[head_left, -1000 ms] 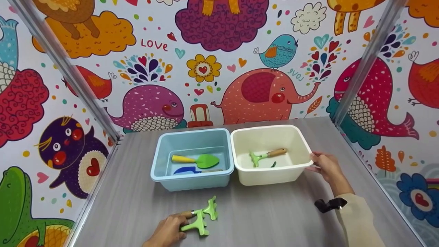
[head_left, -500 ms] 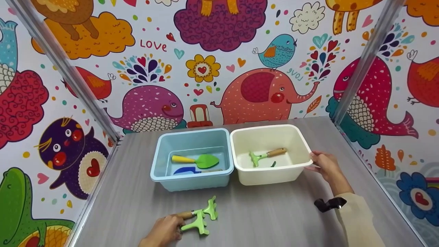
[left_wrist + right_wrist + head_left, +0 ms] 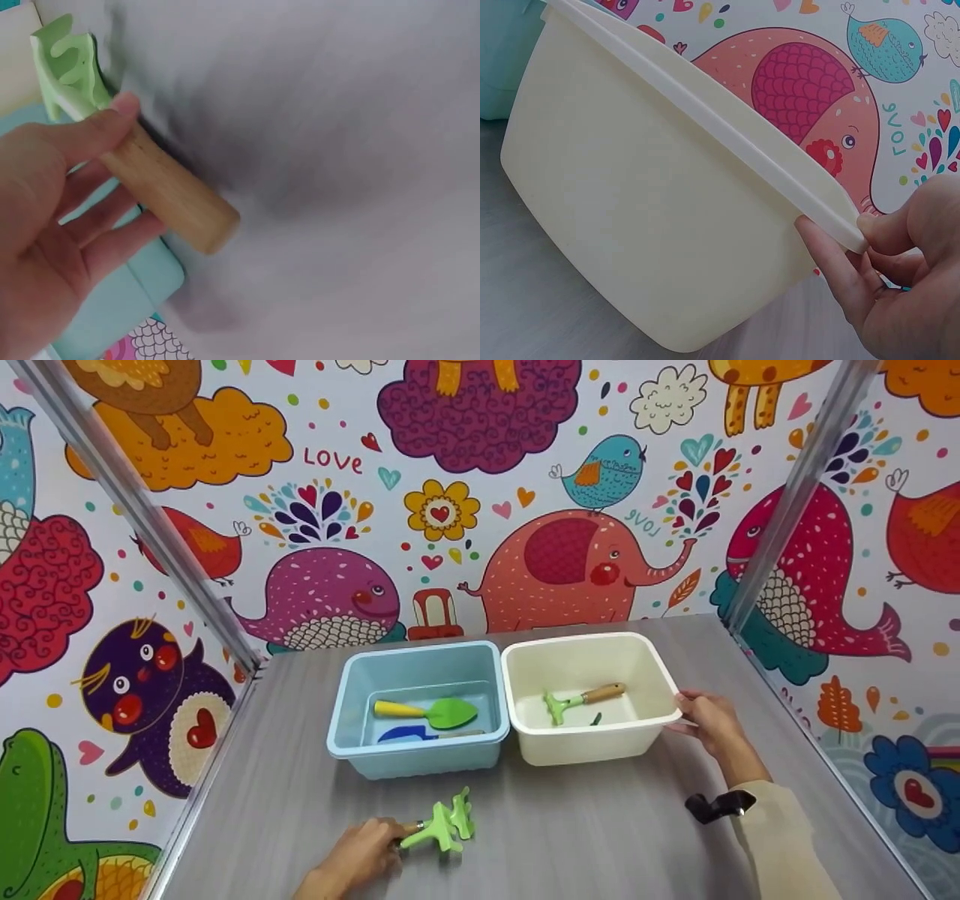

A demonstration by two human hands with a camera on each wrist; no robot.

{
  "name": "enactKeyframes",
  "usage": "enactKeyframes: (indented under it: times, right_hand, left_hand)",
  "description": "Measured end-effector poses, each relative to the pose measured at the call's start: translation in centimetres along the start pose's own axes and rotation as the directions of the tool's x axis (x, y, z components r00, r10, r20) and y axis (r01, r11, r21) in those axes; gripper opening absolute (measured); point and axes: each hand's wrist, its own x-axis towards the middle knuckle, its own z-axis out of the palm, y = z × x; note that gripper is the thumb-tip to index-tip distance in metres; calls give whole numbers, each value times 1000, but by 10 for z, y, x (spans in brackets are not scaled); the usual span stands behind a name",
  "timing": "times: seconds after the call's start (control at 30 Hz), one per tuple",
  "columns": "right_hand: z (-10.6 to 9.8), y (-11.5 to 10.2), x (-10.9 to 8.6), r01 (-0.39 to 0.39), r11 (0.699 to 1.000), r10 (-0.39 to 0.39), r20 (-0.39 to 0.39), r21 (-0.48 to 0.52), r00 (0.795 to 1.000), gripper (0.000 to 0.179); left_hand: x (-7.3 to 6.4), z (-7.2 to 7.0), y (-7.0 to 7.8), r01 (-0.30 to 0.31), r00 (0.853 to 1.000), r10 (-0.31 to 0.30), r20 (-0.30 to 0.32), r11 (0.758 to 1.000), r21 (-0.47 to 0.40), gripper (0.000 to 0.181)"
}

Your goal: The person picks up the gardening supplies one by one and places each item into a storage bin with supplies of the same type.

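My left hand (image 3: 360,851) grips the wooden handle of a small green hand rake (image 3: 172,187) above the grey table. In the head view, toothed green parts (image 3: 442,829) show beyond the fingers and overlap; I cannot tell whether they belong to one tool or two. At the right end of a cream tub (image 3: 592,746), my right hand (image 3: 712,727) pinches the rim between thumb and fingers. Inside that tub lie another green rake (image 3: 570,703) with a wooden handle and a small dark green piece (image 3: 596,719), partly hidden by the front wall.
A light blue tub (image 3: 427,761) stands against the cream one on its left. It holds a green trowel (image 3: 450,712) with a yellow handle and a blue-bladed tool (image 3: 405,733). Patterned walls (image 3: 442,435) and metal posts (image 3: 795,502) border the table (image 3: 570,825).
My left hand has turned the hand rake, so the nearer green head has swung up and away to overlap the farther one. The right hand keeps its hold on the cream tub.
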Motion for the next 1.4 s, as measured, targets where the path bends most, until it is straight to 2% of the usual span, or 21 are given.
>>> enactKeyframes:
  times: [0.1,0.2,0.37,0.53,0.7,0.87,0.97,1.13,1.4]
  right_hand:
    - [0,1,0,6,1000,-6,0,-1,1000,56]
    - [0,2,0,22,1000,-22,-2,3,1000,56]
    - [0,1,1,20,1000,-20,-5,3,1000,55]
    - [0,0,1,13,1000,-13,-4,6,1000,55]
    - [-1,0,1,18,1000,-18,-1,11,1000,55]
    - [-1,1,1,20,1000,-20,4,14,1000,55]
    - [0,1,1,17,1000,-17,6,11,1000,55]
    - [0,2,1,27,1000,-27,-3,-1,1000,54]
    - [0,3,0,28,1000,-28,-14,12,1000,55]
  left_hand:
    - [5,-4,2,-23,999,24,-22,999,25,29]
    - [10,-10,6,-43,998,45,-47,998,45,18]
    - [20,-20,13,-75,992,80,-100,995,58,15]
    - [30,-29,20,-109,986,119,-114,990,90,13]
    - [38,-38,27,-163,975,178,-131,979,120,15]
    - [43,-46,32,-216,957,240,-164,965,150,17]
    - [46,-51,35,-224,953,254,-163,958,180,15]
    - [51,-61,40,-214,962,243,-127,955,207,18]
    - [59,-76,49,-242,950,281,-138,938,246,18]
